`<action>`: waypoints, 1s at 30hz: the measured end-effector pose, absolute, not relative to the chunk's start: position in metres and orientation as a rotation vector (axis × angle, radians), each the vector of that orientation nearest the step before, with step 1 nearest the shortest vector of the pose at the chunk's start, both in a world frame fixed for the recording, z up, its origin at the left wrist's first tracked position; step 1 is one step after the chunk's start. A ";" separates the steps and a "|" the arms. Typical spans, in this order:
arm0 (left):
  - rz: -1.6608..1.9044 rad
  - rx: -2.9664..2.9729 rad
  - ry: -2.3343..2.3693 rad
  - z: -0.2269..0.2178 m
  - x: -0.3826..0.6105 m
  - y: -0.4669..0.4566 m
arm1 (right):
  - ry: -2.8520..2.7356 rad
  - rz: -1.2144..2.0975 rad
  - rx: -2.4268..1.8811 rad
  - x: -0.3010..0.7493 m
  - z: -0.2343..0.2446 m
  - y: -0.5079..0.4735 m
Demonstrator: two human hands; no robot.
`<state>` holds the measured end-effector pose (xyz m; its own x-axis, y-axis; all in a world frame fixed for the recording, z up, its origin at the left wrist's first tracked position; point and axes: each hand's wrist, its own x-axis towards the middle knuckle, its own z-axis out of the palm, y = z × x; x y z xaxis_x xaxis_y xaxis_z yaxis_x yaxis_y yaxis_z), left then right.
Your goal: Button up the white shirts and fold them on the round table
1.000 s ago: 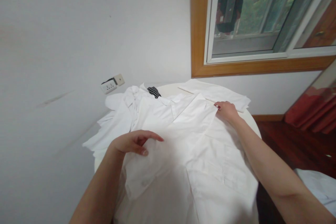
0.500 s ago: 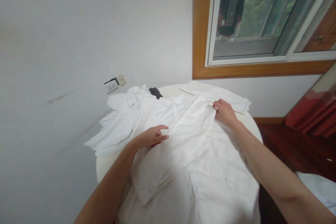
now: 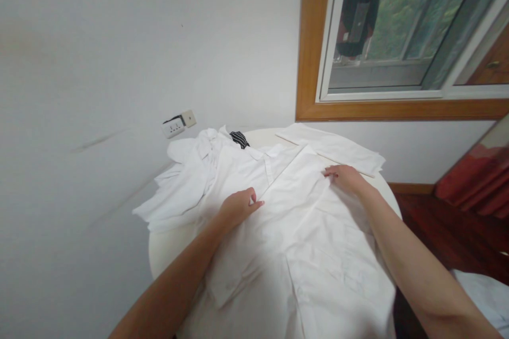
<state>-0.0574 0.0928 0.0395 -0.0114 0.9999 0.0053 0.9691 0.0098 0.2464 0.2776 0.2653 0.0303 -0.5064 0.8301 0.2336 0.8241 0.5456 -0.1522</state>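
Note:
A white shirt [image 3: 294, 217] lies spread over the round table, a folded-over sleeve or panel along its left side. My left hand [image 3: 238, 206] is closed on the slanting left edge of this cloth, thumb and curled fingers at the fold. At the shirt's upper right edge, my right hand [image 3: 345, 177] has its fingertips pressed together on the fabric. A white sleeve [image 3: 334, 148] stretches out behind my right hand. More crumpled white clothing [image 3: 181, 183] lies to the left of my left hand.
The cream table [image 3: 167, 251] stands against a white wall. A black-and-white striped cloth [image 3: 239, 139] lies at the back, near a wall socket [image 3: 174, 127]. A wood-framed window [image 3: 308, 42] is at upper right, a red curtain [image 3: 473, 180] at right. White cloth [image 3: 483, 296] shows at lower right.
My left hand has moved slightly up and right along the fold, its fingers curling closer. My right hand's fingers have lowered onto the cloth. The view has shifted a little.

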 end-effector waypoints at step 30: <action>0.207 2.082 2.006 0.048 -0.068 0.095 | -2.566 0.003 -1.339 0.223 0.010 0.241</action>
